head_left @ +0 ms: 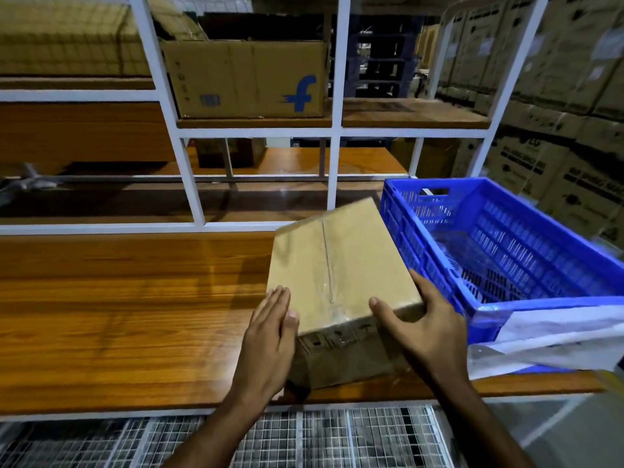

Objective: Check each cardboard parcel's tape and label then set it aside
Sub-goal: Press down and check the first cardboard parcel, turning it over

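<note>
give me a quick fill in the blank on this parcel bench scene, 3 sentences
1. The cardboard parcel rests on a wooden ____.
2. To the parcel's right stands a plastic crate coloured ____.
3. The right hand holds the parcel's near corner while the left hand, fingers straight, touches its ____ side.

Missing words: bench; blue; left
</note>
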